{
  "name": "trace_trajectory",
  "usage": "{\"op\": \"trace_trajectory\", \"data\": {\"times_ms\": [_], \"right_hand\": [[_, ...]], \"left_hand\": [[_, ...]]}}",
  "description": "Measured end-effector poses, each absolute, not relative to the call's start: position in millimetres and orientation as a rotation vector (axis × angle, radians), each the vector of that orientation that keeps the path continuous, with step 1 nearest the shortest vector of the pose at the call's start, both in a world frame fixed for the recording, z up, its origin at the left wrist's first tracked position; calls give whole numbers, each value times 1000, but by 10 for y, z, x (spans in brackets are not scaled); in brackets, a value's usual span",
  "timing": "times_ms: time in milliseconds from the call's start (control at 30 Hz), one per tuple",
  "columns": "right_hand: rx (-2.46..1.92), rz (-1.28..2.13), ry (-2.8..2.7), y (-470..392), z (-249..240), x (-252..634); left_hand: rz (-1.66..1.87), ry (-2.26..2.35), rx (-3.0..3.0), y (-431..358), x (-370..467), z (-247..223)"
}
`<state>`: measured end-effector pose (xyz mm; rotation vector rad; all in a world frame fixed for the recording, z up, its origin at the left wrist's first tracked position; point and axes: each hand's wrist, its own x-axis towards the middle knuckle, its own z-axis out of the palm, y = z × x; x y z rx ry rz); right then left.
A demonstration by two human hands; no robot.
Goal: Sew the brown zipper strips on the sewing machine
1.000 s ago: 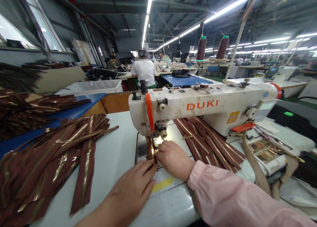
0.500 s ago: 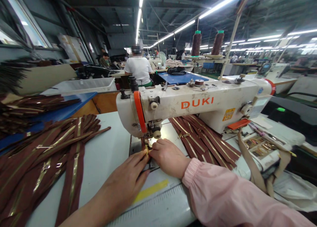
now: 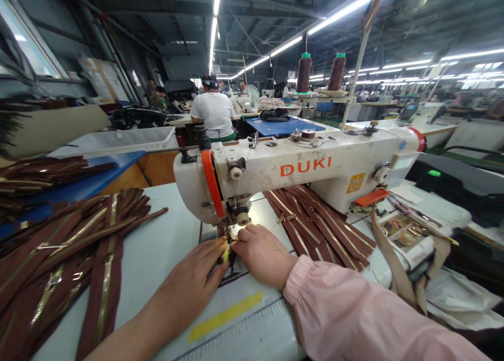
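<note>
Left hand (image 3: 192, 271), right hand (image 3: 260, 253) mostly hide brown strip (image 3: 224, 229)

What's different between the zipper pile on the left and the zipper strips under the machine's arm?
The left pile looks larger than the right strips. The left pile is jumbled, some crossing; the right strips lie flatter, more side by side. Both are brown with gold-coloured teeth.

Zipper strip (image 3: 224, 229): brown, a glint of gold — mostly hidden
Place: beneath the sewing machine's head (image 3: 197, 187) — exact pose unclear
</note>
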<state>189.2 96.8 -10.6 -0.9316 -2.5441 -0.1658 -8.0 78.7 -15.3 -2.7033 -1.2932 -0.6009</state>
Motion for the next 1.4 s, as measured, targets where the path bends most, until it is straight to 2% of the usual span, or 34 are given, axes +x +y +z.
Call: {"op": "trace_trajectory", "data": {"times_ms": [900,1267,1400], "right_hand": [[-979,-61,-2480,919,-121,1924],[-978,32,-2415,792,-40,1929],[-995,40,-2387,717,-58,1890]], "left_hand": [[-666,-1340,-2625,803,-7,-134],[-520,-1172,-2619,-156,-317,51],[-563,-1224,-2706,-57,-246,190]]}}
